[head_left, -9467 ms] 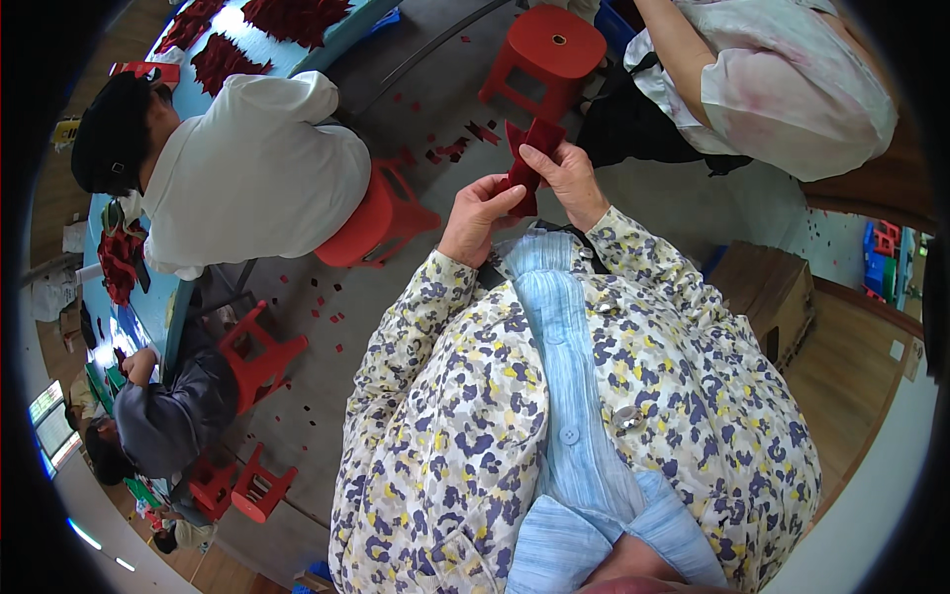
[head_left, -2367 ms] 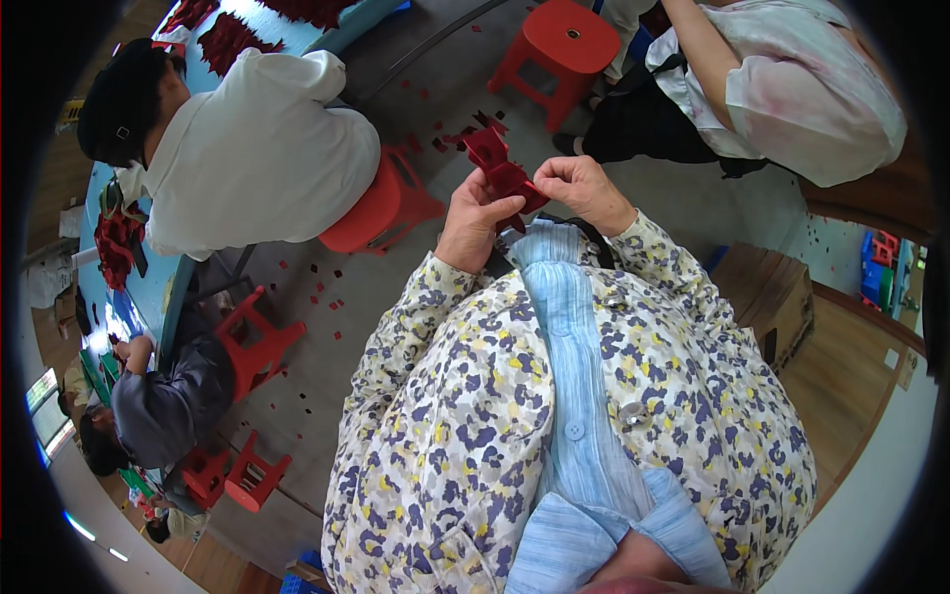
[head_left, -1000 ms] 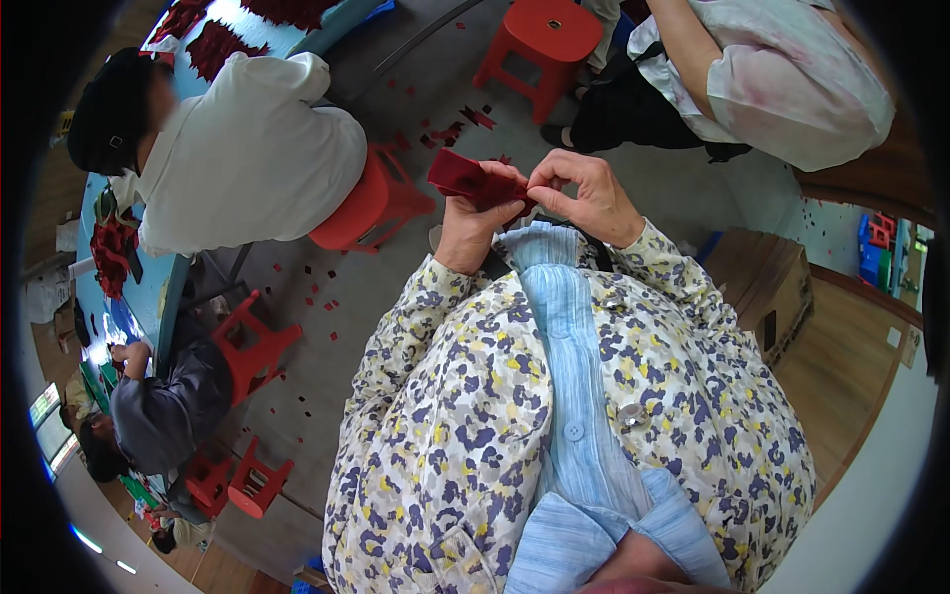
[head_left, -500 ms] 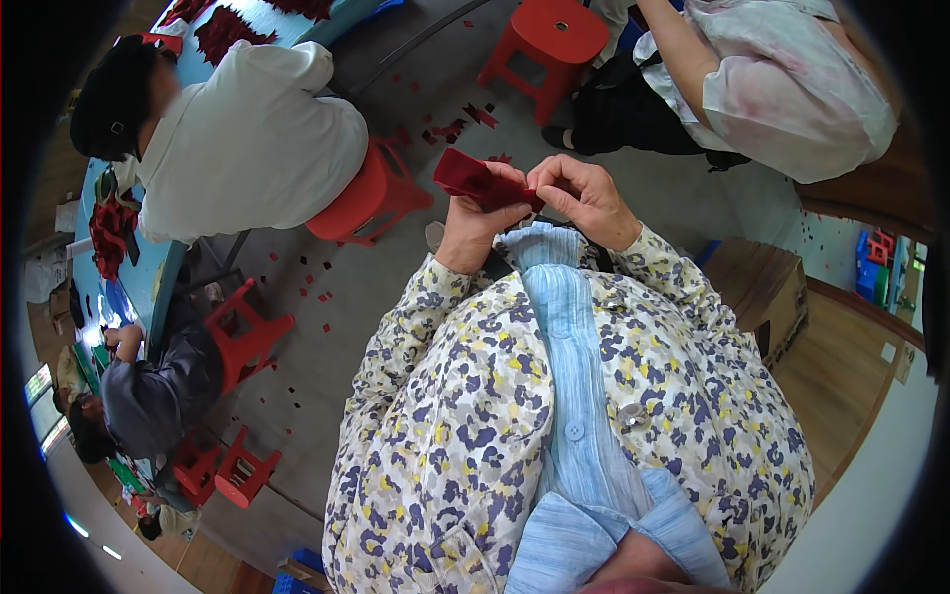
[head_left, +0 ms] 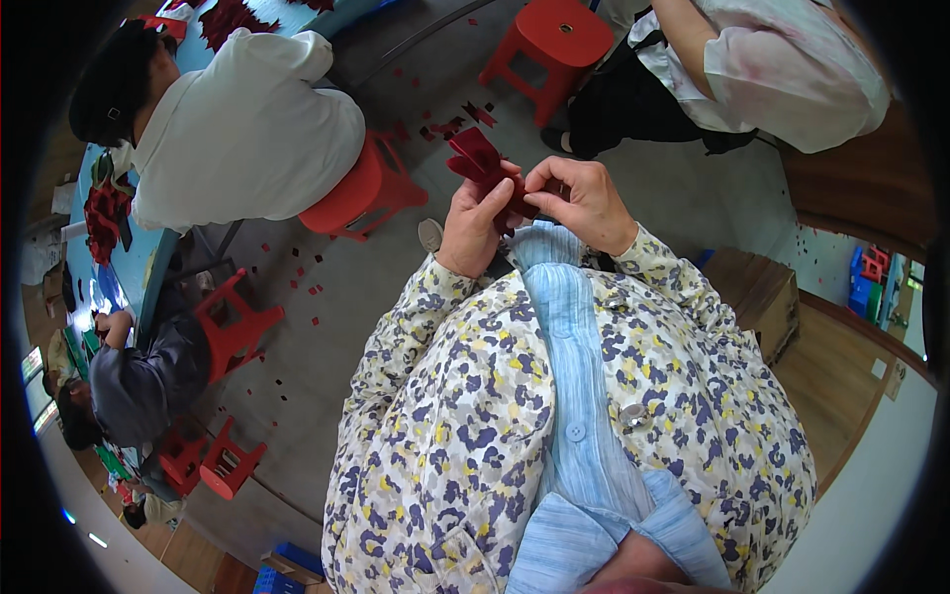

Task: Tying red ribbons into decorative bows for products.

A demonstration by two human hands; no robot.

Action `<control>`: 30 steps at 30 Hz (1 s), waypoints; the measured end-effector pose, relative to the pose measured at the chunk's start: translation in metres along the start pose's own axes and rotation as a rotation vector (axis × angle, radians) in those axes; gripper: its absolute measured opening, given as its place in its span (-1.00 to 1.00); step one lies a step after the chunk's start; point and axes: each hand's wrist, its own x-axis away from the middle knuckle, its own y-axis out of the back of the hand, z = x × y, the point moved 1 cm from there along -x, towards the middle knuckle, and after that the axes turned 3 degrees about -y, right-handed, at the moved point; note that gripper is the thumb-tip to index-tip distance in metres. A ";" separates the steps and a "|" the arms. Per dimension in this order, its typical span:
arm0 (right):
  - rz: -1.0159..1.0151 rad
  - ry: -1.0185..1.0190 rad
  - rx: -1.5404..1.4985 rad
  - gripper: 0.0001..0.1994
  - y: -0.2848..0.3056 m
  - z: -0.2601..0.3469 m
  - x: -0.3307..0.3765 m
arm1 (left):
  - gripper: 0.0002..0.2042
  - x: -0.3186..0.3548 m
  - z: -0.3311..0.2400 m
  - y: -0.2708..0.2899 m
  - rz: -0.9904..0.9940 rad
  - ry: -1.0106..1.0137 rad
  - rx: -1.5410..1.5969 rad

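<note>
A piece of dark red velvety fabric (head_left: 475,153), folded into layers that fan apart at the top, is held out in front of my chest. My left hand (head_left: 472,226) is closed round its lower part, the thumb pressed over the cloth. With thumb and forefinger, my right hand (head_left: 586,204) pinches the right edge of the same fabric. The fingers behind the cloth are partly hidden.
A person in white sits on a red stool (head_left: 371,188) at a blue table (head_left: 148,267) bearing red cloth pieces (head_left: 105,220). Another red stool (head_left: 549,54) stands ahead, beside a second person. Red scraps (head_left: 460,126) litter the floor; a brown box (head_left: 757,297) is at right.
The fabric has turned more upright and its layers have spread apart at the top. My left hand has turned with it, and my right hand has shifted slightly down along its edge.
</note>
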 end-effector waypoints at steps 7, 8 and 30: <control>-0.024 -0.071 -0.193 -0.89 -0.013 -0.008 0.002 | -0.76 0.000 0.009 0.009 0.007 -0.037 0.090; -0.004 -0.072 -0.121 -0.89 -0.012 -0.006 0.002 | -0.75 -0.001 0.009 0.009 0.015 -0.033 0.147; -0.010 0.048 -0.153 -0.87 -0.014 -0.014 -0.003 | -0.75 0.000 0.003 0.005 0.004 -0.070 0.267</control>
